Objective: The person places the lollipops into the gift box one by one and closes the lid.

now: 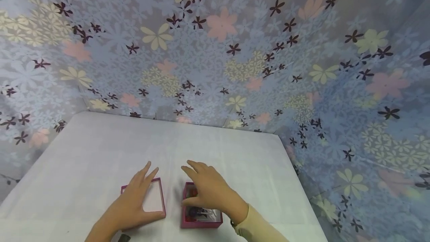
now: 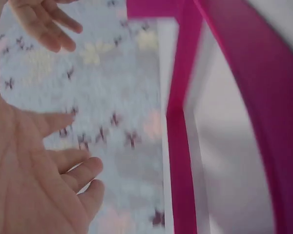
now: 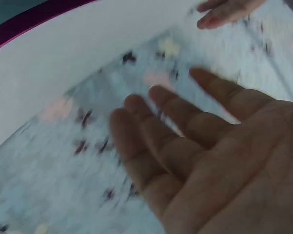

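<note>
In the head view, my left hand [image 1: 129, 204] hovers over a shallow box part [image 1: 162, 197] with a magenta rim and white inside, thumb and fingers spread apart. To its right, my right hand [image 1: 213, 188] is held over a magenta box [image 1: 201, 225], covering much of its top. Inside that box show clear crinkled wrapping [image 1: 209, 216] and small red, green and dark items, partly hidden. The left wrist view shows the left palm [image 2: 34, 180] with loosely bent fingers beside the magenta-rimmed part [image 2: 183, 175]. The right palm [image 3: 234, 165] has its fingers extended, gripping nothing.
Both box parts lie near the front of a white table [image 1: 161, 141]. Flower-patterned cloth [image 1: 208, 59] hangs behind and along the sides. A light sleeve [image 1: 258, 225] covers the right forearm, and a dark object [image 1: 124, 238] shows at the left wrist.
</note>
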The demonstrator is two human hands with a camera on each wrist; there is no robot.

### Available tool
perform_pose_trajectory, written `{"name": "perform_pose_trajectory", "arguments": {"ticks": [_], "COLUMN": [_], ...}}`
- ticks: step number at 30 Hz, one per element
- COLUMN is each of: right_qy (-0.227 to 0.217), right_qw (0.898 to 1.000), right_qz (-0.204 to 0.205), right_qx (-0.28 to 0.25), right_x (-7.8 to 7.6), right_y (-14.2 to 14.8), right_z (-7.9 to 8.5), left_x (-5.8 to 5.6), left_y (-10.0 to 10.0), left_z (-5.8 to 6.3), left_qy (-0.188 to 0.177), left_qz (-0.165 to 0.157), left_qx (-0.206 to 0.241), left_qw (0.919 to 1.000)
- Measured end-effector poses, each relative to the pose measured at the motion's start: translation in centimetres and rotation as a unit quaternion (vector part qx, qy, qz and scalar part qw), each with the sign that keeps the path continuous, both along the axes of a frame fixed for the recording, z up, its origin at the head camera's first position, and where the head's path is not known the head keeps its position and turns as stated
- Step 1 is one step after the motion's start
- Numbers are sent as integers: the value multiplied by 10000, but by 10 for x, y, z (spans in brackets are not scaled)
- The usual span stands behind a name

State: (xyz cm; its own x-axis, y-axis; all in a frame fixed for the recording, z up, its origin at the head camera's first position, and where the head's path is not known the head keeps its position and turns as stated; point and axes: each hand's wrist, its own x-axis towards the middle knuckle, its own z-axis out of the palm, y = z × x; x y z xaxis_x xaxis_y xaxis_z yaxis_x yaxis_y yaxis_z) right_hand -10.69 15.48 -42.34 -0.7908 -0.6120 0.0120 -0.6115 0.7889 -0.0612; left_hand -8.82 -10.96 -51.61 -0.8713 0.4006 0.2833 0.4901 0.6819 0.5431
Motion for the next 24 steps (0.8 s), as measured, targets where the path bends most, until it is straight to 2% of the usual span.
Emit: {"name": "perform_pose_trajectory", "arguments": {"ticks": [4, 7, 11, 17, 24], "right_qy": [-60, 3, 17, -45, -152], "right_qw": [9952, 9859, 9741, 9660, 9680], "right_qz": [432, 718, 965, 1125, 964], "right_qx": [879, 1514, 2047, 2329, 2313], "right_x": [-13, -18, -21, -20, -21], "right_y": [-33, -56, -79, -95, -97], "right_z": [-13, -22, -32, -48, -58], "left_x": [7, 12, 13, 16, 20], "left_y": [-28, -42, -54, -63, -65], "left_z": [-6, -10, -15, -24, -36], "left_qy": [171, 158, 331, 578, 647], "left_qz": [126, 185, 237, 303, 280], "left_qx": [-381, -524, -676, -1028, -653], "left_qw": [9990, 9983, 9969, 9926, 9954]}}
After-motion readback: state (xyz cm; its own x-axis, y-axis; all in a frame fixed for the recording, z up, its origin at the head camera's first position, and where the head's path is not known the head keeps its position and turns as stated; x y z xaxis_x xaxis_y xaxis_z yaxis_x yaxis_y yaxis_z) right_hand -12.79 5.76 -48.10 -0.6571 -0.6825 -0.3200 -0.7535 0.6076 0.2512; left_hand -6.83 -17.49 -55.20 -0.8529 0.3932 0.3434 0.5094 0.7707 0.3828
